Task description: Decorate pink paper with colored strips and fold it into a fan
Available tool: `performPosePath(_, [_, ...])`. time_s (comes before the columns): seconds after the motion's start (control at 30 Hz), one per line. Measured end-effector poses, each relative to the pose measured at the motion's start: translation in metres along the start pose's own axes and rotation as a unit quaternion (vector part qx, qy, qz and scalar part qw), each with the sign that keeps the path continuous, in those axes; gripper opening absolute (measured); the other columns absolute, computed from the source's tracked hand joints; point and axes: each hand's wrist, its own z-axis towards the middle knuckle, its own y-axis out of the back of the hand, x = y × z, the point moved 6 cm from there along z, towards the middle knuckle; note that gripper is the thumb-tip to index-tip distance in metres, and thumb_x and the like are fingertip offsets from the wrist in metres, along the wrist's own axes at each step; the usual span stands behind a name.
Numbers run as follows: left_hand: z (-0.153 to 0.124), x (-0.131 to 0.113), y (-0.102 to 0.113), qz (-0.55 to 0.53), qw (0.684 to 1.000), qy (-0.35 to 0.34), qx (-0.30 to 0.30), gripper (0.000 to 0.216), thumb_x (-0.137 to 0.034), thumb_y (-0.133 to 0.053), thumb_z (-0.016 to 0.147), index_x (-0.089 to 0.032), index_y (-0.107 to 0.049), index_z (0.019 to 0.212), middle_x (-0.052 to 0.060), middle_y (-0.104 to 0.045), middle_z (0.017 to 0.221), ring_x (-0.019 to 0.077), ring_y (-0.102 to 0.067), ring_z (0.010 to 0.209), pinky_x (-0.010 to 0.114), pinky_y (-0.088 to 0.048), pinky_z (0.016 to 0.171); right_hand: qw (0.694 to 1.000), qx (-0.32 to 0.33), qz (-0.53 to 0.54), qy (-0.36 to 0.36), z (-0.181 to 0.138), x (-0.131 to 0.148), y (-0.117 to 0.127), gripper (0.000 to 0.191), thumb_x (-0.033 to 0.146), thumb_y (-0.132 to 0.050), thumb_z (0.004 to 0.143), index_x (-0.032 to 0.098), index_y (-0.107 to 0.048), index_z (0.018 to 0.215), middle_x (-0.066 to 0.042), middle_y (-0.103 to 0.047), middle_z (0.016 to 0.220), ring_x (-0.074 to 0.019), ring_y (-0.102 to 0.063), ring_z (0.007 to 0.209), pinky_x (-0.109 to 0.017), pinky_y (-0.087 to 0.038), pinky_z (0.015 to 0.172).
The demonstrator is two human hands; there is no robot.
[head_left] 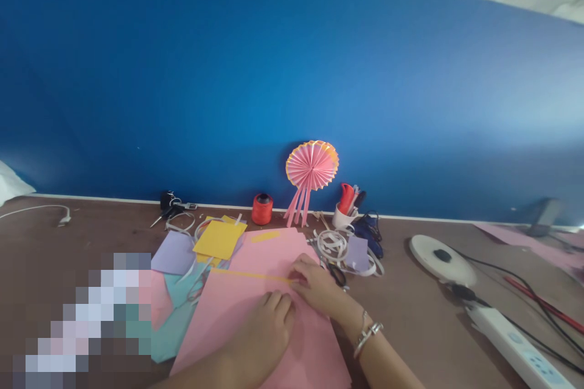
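Note:
A large pink paper sheet (255, 322) lies on the brown table in front of me. Across its upper part runs a thin yellow strip (246, 275). My right hand (319, 285), a bracelet on its wrist, presses its fingertips on the strip's right end, fingers held together. My left hand (264, 334) rests curled on the pink sheet just below the strip, knuckles up; what lies under its fingers is hidden.
Yellow (219, 239), lilac (174, 253) and teal (176, 316) sheets lie to the left. A pink paper fan (312, 165) leans on the blue wall (274, 73), beside a red spool (262, 208) and a white cup of tools (342, 216). Scissors (336, 273), white ribbon, a power strip (515, 343) and cables lie on the right.

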Motion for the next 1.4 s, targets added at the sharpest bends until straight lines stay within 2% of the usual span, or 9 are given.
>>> performPosePath(0.17, [0.0,0.0,-0.001,0.002,1.0,-0.002,0.001,0.028,-0.011,-0.045,0.083,-0.008,-0.058,0.107,0.013,-0.061,0.102,0.0236,-0.051,0.086,0.036,-0.039,0.074,0.997,-0.018,-0.066,-0.024,0.0,0.006,0.004,0.004,0.017,-0.057,0.074,0.017,-0.059,0.078,-0.002,-0.055,0.088,-0.013,-0.052,0.077,-0.023,-0.038,0.07])
performPosePath(0.37, [0.003,-0.001,-0.004,0.017,0.999,-0.003,0.027,0.032,-0.015,-0.048,0.082,-0.006,-0.057,0.112,0.015,-0.061,0.104,0.0249,-0.052,0.09,0.037,-0.039,0.076,0.976,0.016,-0.213,-0.044,-0.002,0.022,0.004,0.01,0.023,-0.056,0.075,0.015,-0.06,0.079,-0.007,-0.06,0.088,-0.0186,-0.055,0.082,-0.026,-0.037,0.067])
performPosePath(0.57, [0.003,0.001,0.002,0.019,0.998,0.008,0.052,0.03,-0.015,-0.045,0.085,-0.008,-0.056,0.112,0.013,-0.061,0.106,0.0223,-0.052,0.091,0.035,-0.038,0.079,0.956,0.02,-0.285,-0.061,-0.002,0.025,0.0,0.011,0.02,-0.05,0.077,0.014,-0.059,0.08,-0.008,-0.061,0.089,-0.0185,-0.058,0.08,-0.026,-0.037,0.062])
performPosePath(0.83, [0.001,0.0,-0.008,0.002,0.999,0.006,0.042,0.034,-0.013,-0.045,0.083,-0.008,-0.053,0.116,0.014,-0.058,0.111,0.0238,-0.051,0.094,0.037,-0.037,0.08,0.972,0.022,-0.226,-0.052,-0.004,0.022,0.007,0.012,0.027,-0.052,0.078,0.017,-0.059,0.078,-0.005,-0.06,0.089,-0.0164,-0.056,0.083,-0.024,-0.037,0.068])
performPosePath(1.03, [0.001,0.001,-0.001,-0.004,0.999,0.011,0.03,0.031,-0.01,-0.043,0.083,-0.009,-0.055,0.111,0.013,-0.061,0.101,0.0233,-0.052,0.088,0.037,-0.037,0.076,0.972,0.013,-0.226,-0.068,-0.001,0.019,0.004,0.008,0.017,-0.05,0.076,0.016,-0.058,0.075,-0.005,-0.059,0.091,-0.0155,-0.055,0.082,-0.024,-0.036,0.067])
performPosePath(1.17, [0.001,0.0,0.0,-0.008,0.999,0.005,0.032,0.029,-0.01,-0.043,0.083,-0.009,-0.056,0.109,0.013,-0.06,0.101,0.0231,-0.052,0.086,0.037,-0.037,0.076,0.975,-0.007,-0.215,-0.055,0.0,0.015,0.003,0.009,0.013,-0.048,0.073,0.016,-0.056,0.073,-0.005,-0.058,0.086,-0.0151,-0.054,0.079,-0.024,-0.035,0.065])
performPosePath(1.4, [0.0,0.0,0.001,-0.004,1.0,0.002,0.015,0.028,-0.01,-0.044,0.083,-0.008,-0.057,0.107,0.012,-0.061,0.098,0.0227,-0.051,0.084,0.036,-0.037,0.074,0.991,-0.037,-0.111,-0.059,0.001,0.008,0.004,0.01,0.008,-0.049,0.066,0.016,-0.054,0.064,-0.003,-0.057,0.08,-0.012,-0.054,0.073,-0.021,-0.036,0.066])
